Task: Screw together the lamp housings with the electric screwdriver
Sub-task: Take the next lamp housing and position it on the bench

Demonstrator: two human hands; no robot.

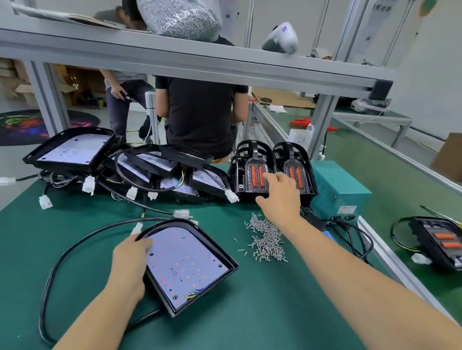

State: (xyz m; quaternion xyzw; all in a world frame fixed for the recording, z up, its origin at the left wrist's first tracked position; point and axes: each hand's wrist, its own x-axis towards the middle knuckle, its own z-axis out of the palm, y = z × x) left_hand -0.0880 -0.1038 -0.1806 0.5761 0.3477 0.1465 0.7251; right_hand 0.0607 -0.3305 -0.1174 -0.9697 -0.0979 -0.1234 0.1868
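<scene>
Step in hand: fetching a front cover to mate with the open housing; nothing is being screwed yet, by my reading.
Left hand [131,258]: rests on the left rim of the lamp housing [188,263], fingers [144,243] lying fairly flat over its top corner, thumb side hidden. It appears to steady the housing so it does not slide on the table [263,324] while the other arm stretches away.
Lamp housing: lies face up just in front of the person, white circuit board showing, its black cable [65,257] looping out to the left.
Right hand [278,196]: stretched forward to the nearer cover [253,170] of two standing at the back, fingers spread and relaxed, tips at or just short of its orange lens. It grips nothing yet; whether it already touches the cover I cannot tell.
Second cover [295,169]: stands just beside the first, partly behind the hand.
Screws [265,238]: a loose heap between the housing and the covers, within easy reach of the right hand.
More housings [84,153]: stacked at the back left, wires and white plugs trailing.
Electric screwdriver: not clearly in view; only a blue handle end peeks out by the right forearm.
Teal box [338,188]: to the right of the covers, cables running from it.
</scene>
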